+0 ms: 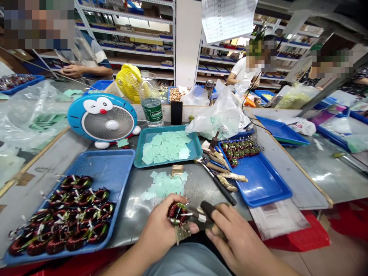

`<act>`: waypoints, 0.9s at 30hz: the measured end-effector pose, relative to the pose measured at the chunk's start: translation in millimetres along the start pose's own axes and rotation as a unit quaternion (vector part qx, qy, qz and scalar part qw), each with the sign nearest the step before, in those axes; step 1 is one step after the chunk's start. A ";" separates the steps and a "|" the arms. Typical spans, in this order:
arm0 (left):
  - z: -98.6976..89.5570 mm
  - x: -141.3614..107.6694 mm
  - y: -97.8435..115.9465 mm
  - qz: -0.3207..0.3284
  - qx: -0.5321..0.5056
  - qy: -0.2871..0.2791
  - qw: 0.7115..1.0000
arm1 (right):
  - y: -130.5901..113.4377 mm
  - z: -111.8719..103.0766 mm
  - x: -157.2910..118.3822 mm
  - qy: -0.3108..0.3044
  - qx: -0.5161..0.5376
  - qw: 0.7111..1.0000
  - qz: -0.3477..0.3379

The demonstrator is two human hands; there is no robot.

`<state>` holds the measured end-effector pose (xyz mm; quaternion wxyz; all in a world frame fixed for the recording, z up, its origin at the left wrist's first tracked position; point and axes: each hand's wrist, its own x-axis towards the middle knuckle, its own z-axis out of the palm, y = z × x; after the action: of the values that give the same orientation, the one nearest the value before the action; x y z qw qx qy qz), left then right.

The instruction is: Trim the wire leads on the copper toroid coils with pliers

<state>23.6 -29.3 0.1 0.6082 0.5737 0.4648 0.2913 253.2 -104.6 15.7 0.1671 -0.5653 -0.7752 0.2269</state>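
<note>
The left hand (156,226) grips a round copper-wound toroid coil (177,214); the right hand (238,241) clutches black-handled pliers (207,210), which could nick the wire if they slip.

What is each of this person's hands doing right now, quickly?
Left hand: closed, holding a copper-wound toroid coil.
Right hand: closed, holding dark-handled pliers.
</note>
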 end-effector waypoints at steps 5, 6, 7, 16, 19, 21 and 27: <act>3.3 0.5 -0.6 0.008 0.049 0.007 0.999 | 5.6 12.1 -3.7 0.014 0.012 1.000 -0.023; 3.5 0.8 -0.3 0.015 0.065 0.004 0.998 | 5.0 14.4 -4.0 0.017 0.021 0.999 -0.028; 3.4 0.9 0.5 0.025 0.083 0.000 0.996 | 4.3 15.2 -3.9 0.022 0.028 0.999 -0.031; -7.5 -12.1 20.7 0.182 0.215 -0.163 0.945 | 13.6 -55.6 16.5 -0.191 0.146 0.970 0.021; -8.3 -10.6 20.6 0.173 0.256 -0.112 0.944 | 11.0 -56.2 21.3 -0.199 0.207 0.957 0.040; -8.0 -6.5 16.9 0.170 0.290 -0.044 0.941 | 5.6 -44.3 20.9 -0.158 0.241 0.955 0.072; -7.5 2.5 6.4 0.254 0.381 0.062 0.887 | -4.7 -23.0 17.7 -0.128 0.255 0.953 0.099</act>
<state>19.0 -22.8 6.4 0.2180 0.8404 0.4156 0.2711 255.9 -85.2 37.6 0.1824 -0.5440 -0.6464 0.5030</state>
